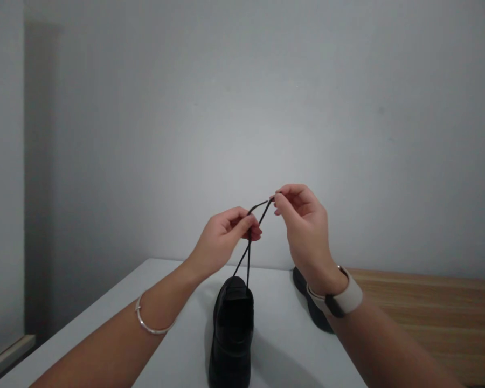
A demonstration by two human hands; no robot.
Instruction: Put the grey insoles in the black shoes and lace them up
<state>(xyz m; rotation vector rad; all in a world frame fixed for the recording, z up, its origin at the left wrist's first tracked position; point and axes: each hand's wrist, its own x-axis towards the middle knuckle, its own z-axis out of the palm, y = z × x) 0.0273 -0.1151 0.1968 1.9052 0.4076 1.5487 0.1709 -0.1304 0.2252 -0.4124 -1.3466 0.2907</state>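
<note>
A black shoe (232, 337) stands upright at the lower middle, its toe pointing away from me. Two dark strands of its shoelace (248, 267) rise from the front of the shoe and cross above it. My left hand (226, 234) pinches one strand between thumb and fingers, above and slightly left of the toe. Higher and to the right, my right hand (305, 221) pinches the other strand, with a short piece of lace stretching between the hands.
A white table (178, 302) bears the shoe. Behind my right wrist lies another dark object (321, 318), partly hidden, probably a second shoe. A wood-grain surface (428, 318) adjoins at the right. A pale wall (242, 108) rises behind the table.
</note>
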